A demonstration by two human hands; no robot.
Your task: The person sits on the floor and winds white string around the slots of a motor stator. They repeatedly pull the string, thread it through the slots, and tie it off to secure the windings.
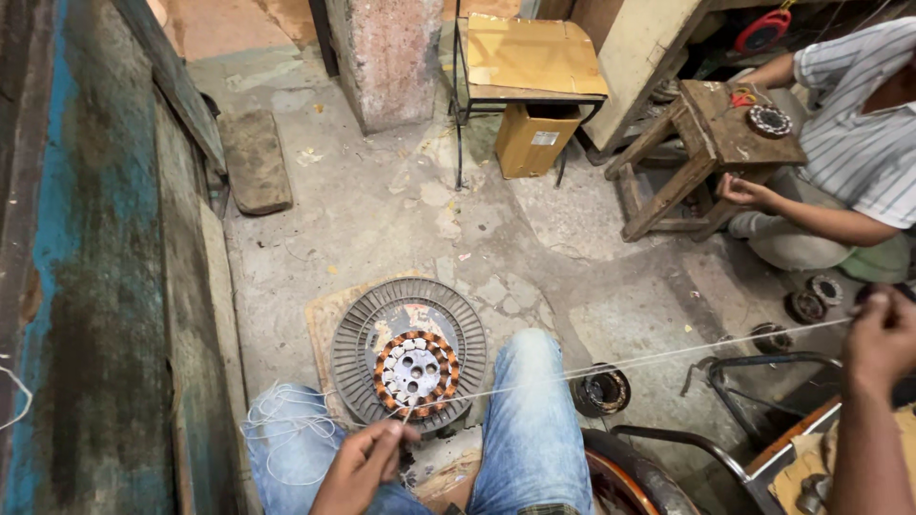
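My left hand (363, 465) sits low between my jean-clad knees and pinches a thin white string (630, 362) close to a round motor stator (416, 370) with copper-orange windings. The stator rests in the middle of a grey ribbed disc (355, 336) on the floor. From there the string runs taut to the right, up to my right hand (883, 336), which grips its far end at the frame's right edge. Loose loops of white string (277, 424) lie over my left knee.
Another person in a striped shirt (859, 133) sits at the upper right by a small wooden stool (730, 138) carrying a wound stator (769, 120). Several round motor parts (601, 389) lie on the concrete floor. A metal-frame table (530, 57) and cardboard box (534, 138) stand behind.
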